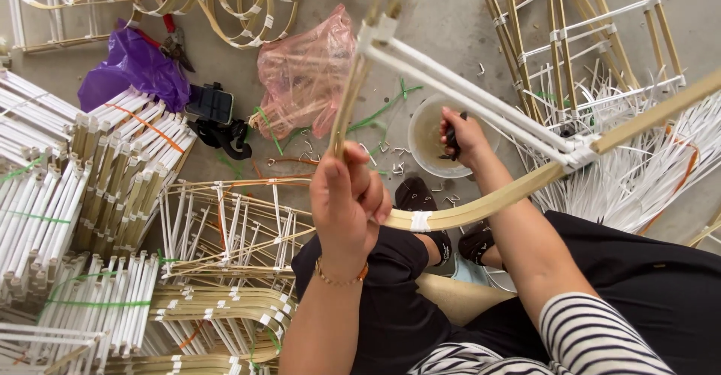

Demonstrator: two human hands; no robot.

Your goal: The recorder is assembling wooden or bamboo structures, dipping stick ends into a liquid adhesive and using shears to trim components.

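My left hand (347, 198) is closed around a thin bamboo strip of a curved bamboo frame (481, 204) bound with white paper-wrapped sticks (458, 89), held up over my lap. My right hand (460, 136) reaches down into a round whitish bowl (424, 131) on the floor and grips a small dark brush-like tool there. The frame's white crossbars run from above my left hand toward the right, passing over my right wrist. A bead bracelet circles my left wrist.
Bundles of white-wrapped sticks (90, 195) and finished frames (225, 232) are stacked at left. A pink plastic bag (304, 74), a purple bag (139, 67), a phone (210, 103), pliers (176, 44) and more frames (578, 37) lie on the concrete floor.
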